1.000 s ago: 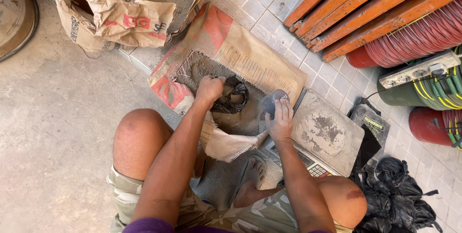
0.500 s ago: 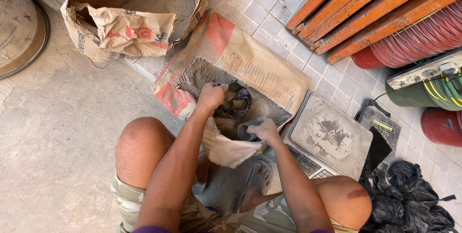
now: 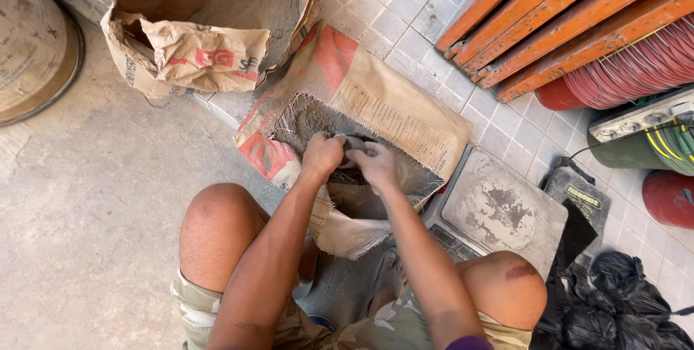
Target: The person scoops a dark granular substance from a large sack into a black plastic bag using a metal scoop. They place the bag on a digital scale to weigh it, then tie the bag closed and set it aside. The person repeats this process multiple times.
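I squat over an open woven sack [image 3: 394,115] of grey powder that lies on the tiled floor. Both hands meet at its mouth. My left hand [image 3: 323,155] is closed on a small dark plastic bag [image 3: 353,144] just above the powder. My right hand [image 3: 374,164], dusted grey, grips the same dark bag from the other side, its fingers touching the left hand. What is inside the bag is hidden by my fingers. The sack's torn flap [image 3: 347,231] hangs down between my knees.
A dusty weighing scale [image 3: 506,209] sits right of the sack by my right knee. A torn paper sack [image 3: 202,53] of powder stands at the back left, and a drum [image 3: 29,46] at far left. Orange frames [image 3: 564,10], a red hose coil [image 3: 636,61] and black bags [image 3: 622,306] fill the right side.
My right hand has moved left from beside the scale to join the left hand at the sack's mouth. The left hand stayed at the dark bag.
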